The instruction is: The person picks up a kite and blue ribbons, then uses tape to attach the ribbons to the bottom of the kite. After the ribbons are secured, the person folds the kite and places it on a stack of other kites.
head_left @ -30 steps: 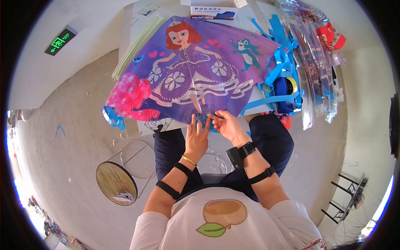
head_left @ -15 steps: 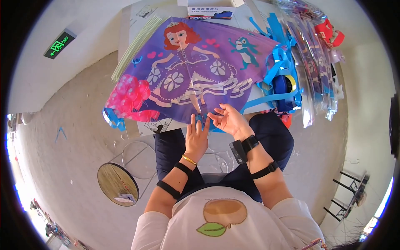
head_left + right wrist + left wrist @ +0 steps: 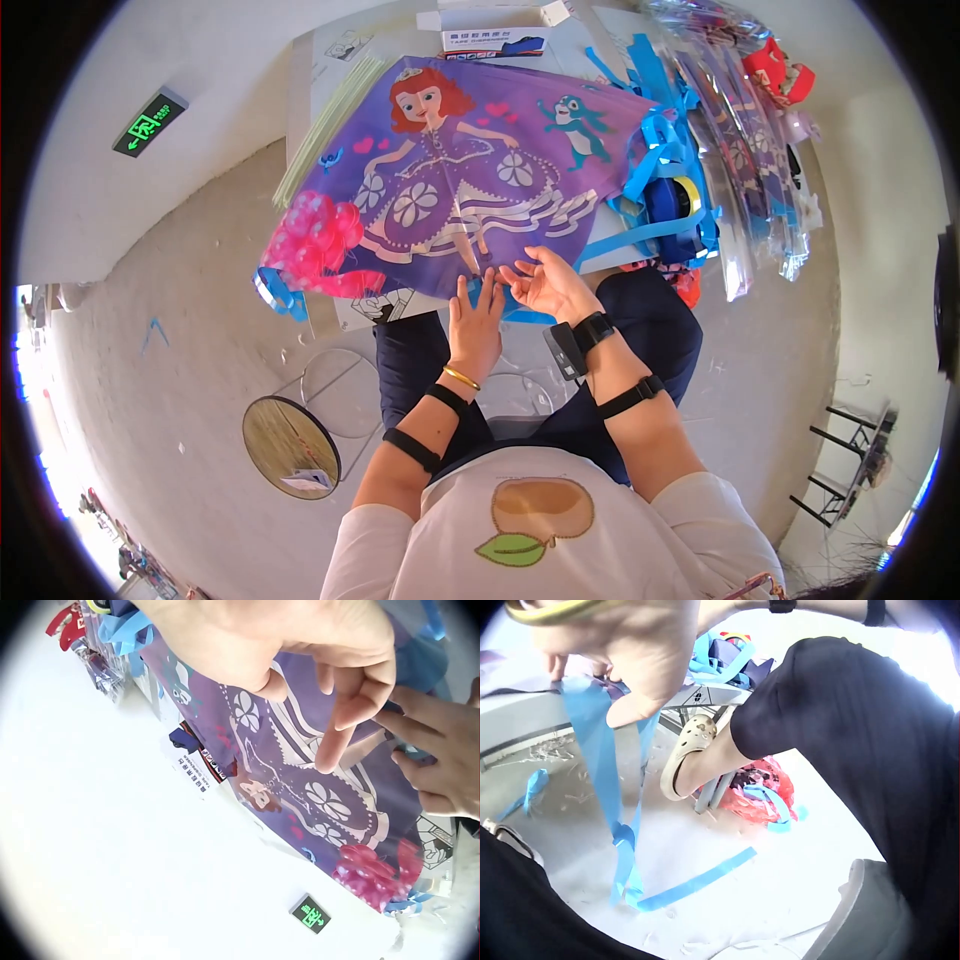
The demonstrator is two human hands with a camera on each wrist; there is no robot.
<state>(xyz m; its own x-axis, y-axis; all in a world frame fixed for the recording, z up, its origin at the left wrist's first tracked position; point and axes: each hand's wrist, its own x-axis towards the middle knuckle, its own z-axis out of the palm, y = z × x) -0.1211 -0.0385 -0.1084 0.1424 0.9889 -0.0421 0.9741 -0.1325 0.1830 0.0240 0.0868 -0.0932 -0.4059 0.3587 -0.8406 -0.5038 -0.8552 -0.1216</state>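
A purple kite [image 3: 540, 232] printed with a red-haired princess lies flat on the table, its lower edge toward me. My left hand [image 3: 475, 332] rests on that edge with its fingers straight and spread. Below the same hand, a blue ribbon [image 3: 596, 742] hangs off the table, tangled lower down. My right hand [image 3: 552, 290] is palm up just right of the left fingertips. Its fingers are loosely bent with nothing held, over the kite's printed skirt in the right wrist view.
Pale thin rods [image 3: 325, 130] lie along the kite's left side. A tape dispenser box [image 3: 495, 42] stands behind. On the right are a blue tape dispenser [image 3: 665, 215], blue ribbons [image 3: 660, 150] and clear-wrapped kites [image 3: 735, 150]. A round stool [image 3: 290, 445] stands at left.
My right hand has drawn back slightly from the kite's lower edge, its fingers loosening and palm turning up. The left hand stays on the edge. The head view has shifted slightly.
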